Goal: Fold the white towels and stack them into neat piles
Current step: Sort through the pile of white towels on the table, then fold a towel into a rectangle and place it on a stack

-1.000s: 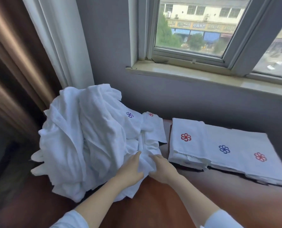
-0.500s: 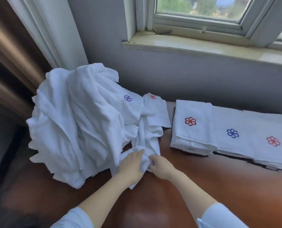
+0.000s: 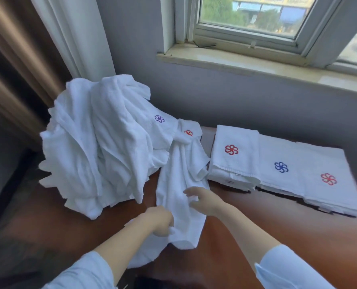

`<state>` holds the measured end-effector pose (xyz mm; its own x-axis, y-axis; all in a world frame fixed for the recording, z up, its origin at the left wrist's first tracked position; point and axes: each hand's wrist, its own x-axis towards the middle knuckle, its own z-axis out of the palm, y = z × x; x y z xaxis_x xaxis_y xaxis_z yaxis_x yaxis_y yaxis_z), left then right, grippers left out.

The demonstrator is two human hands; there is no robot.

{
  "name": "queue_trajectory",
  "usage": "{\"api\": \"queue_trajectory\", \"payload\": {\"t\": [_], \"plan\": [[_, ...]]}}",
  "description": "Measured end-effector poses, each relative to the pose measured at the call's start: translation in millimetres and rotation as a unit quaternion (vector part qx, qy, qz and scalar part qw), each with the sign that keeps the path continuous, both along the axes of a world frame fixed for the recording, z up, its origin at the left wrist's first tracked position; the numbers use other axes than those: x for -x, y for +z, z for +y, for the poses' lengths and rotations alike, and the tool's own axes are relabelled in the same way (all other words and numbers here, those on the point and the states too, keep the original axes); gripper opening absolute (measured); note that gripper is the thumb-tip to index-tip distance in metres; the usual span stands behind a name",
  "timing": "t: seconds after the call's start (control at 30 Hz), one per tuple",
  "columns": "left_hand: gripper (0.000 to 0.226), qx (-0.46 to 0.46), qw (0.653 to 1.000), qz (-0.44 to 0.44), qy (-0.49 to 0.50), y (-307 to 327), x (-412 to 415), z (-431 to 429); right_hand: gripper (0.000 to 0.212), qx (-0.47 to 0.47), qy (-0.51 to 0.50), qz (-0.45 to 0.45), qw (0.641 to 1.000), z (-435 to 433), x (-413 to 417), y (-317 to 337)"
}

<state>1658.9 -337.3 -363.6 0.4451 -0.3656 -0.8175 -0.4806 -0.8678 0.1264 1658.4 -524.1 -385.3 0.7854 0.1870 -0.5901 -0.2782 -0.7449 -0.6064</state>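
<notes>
Drawn further out of the heap (image 3: 102, 147) than half a second ago, one white towel (image 3: 179, 180) now trails from it toward the person across the worktop (image 3: 256, 230). The left hand (image 3: 160, 222) grips the towel's near end. The right hand (image 3: 204, 202), fingers spread, touches its middle. Right of the heap lie folded stacks (image 3: 277, 155) bearing red and blue pinwheel emblems.

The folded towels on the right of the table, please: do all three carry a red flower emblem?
No, the middle folded towel carries a blue flower, while the left folded towel and the right folded towel carry red ones.
</notes>
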Motion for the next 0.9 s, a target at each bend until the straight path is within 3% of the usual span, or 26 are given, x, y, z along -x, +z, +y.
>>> {"api": "queue_trajectory", "payload": {"t": [0.03,0.1,0.17,0.27,0.3,0.43,0.53,0.6,0.67,0.73,0.77,0.83,0.9], "plan": [[0.026,-0.012,1.0,-0.003,0.009,0.5,3.2,-0.3,0.056,0.06,0.054,-0.016,0.997,-3.0,1.9,-1.1],[0.031,-0.025,0.999,-0.016,0.044,-1.1,9.8,-0.7,0.065,0.143,0.15,0.037,0.978,-6.1,11.0,-5.3],[0.043,-0.044,0.996,-0.031,0.076,-0.8,18.0,-1.5,0.064,0.179,0.184,0.066,0.964,-7.6,23.4,-10.2],[0.061,-0.106,0.988,-0.049,0.101,-6.5,30.1,-0.5,0.039,0.173,0.203,0.032,0.963,-6.4,39.1,-10.7],[0.061,-0.126,0.985,-0.051,0.101,-8.8,34.7,0.9,0.039,0.167,0.219,0.042,0.96,-6.0,43.8,-11.2],[0.032,-0.183,0.974,-0.097,0.095,-15.7,52.6,11.9,0.047,0.098,0.262,0.201,0.939,-3.2,67.9,-15.9],[0.028,-0.196,0.965,-0.138,0.11,-19.3,60.3,17.9,0.044,0.055,0.294,0.28,0.912,1.6,78.3,-19.4],[0.033,-0.197,0.96,-0.159,0.12,-20.2,63.2,18.3,0.043,0.009,0.227,0.188,0.955,1.6,74.5,-15.4],[0.037,-0.161,0.956,-0.199,0.145,-19.3,65.0,15.3,0.046,0.024,0.14,0.005,0.99,-5.0,63.2,-10.2],[0.038,-0.071,0.949,-0.245,0.187,-17.1,67.1,11.7,0.053,0.112,0.134,-0.134,0.975,-17.2,51.6,-10.1],[0.04,-0.013,0.946,-0.249,0.205,-17.2,68.4,9.5,0.054,0.16,0.157,-0.147,0.963,-24.2,47.9,-11.4],[0.057,0.084,0.955,-0.196,0.206,-20.8,72.1,4.3,0.051,0.224,0.205,-0.087,0.949,-34.8,49.3,-15.1],[0.082,0.089,0.974,-0.112,0.177,-26.4,77.7,-4.9,0.048,0.261,0.228,-0.066,0.936,-39.9,59.2,-20.3]]}}
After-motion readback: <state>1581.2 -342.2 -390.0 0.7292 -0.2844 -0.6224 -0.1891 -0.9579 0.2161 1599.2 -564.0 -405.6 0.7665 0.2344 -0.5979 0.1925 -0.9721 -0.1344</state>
